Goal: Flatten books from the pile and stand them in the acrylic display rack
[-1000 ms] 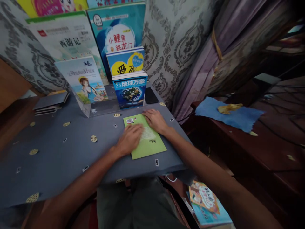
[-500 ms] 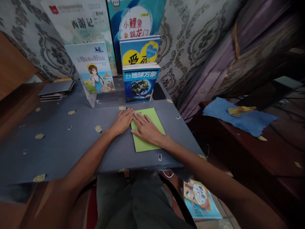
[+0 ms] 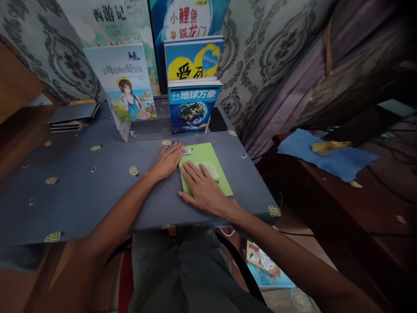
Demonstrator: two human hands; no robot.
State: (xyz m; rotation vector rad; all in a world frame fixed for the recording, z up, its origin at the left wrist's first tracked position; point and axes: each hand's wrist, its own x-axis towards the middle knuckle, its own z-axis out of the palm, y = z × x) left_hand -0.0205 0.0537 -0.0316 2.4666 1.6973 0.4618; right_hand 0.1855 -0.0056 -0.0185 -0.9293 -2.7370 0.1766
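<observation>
A light green book (image 3: pixel 224 184) lies flat near the right end of the table, with a barcode at its far left corner and a pale printed panel in the middle. My right hand (image 3: pixel 203 188) rests flat across its near left part, fingers stretched out and thumb apart, hiding some of the cover. My left hand (image 3: pixel 167 161) lies palm down at the book's left edge, fingers stretched, tips at the far left corner beside the barcode. Neither hand is closed around anything.
Behind the book stand a blue book with a globe (image 3: pixel 192 111) and a pale book (image 3: pixel 130 87) on a clear stand (image 3: pixel 146 132). A black phone (image 3: pixel 217 120) lies alongside. Stacked notebooks (image 3: pixel 73 115) sit far left. A blue cloth (image 3: pixel 302 150) covers part of the right-hand surface.
My right hand has slid toward me over the green book, uncovering the barcode and the printed panel. My left hand stays at the book's left edge. The view has tilted slightly.
</observation>
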